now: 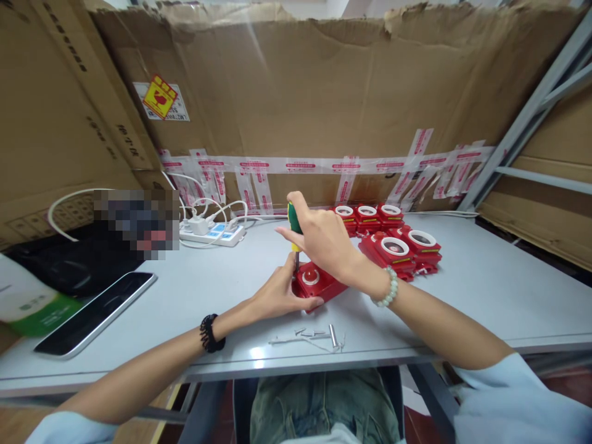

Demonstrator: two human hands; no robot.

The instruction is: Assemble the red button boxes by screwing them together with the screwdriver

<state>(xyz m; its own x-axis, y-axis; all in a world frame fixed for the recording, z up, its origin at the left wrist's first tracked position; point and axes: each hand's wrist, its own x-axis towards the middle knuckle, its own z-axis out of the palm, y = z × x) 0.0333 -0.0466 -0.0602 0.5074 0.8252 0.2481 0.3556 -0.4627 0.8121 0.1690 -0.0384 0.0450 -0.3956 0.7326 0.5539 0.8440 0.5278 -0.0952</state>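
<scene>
My right hand [319, 237] is closed round the green and yellow handle of a screwdriver [295, 222], held upright. Its shaft runs down to the left edge of a red alarm unit [312, 285] with a small red dome in a pale ring. My left hand [283, 290] grips that unit's left end, thumb along the near side and fingers by the screwdriver shaft. The shaft's tip is hidden. My right wrist and forearm cover the unit's right part. In front of the unit lie several loose metal screws or pins [333, 336] and a thin white cord.
Several red alarm units [395, 248] with white rings stand at the back right. A power strip [217, 234] with plugs and white cables lies at the back left. A phone or tablet [99, 314] and a black bag [74, 262] are at left. Cardboard [296, 92] walls the back.
</scene>
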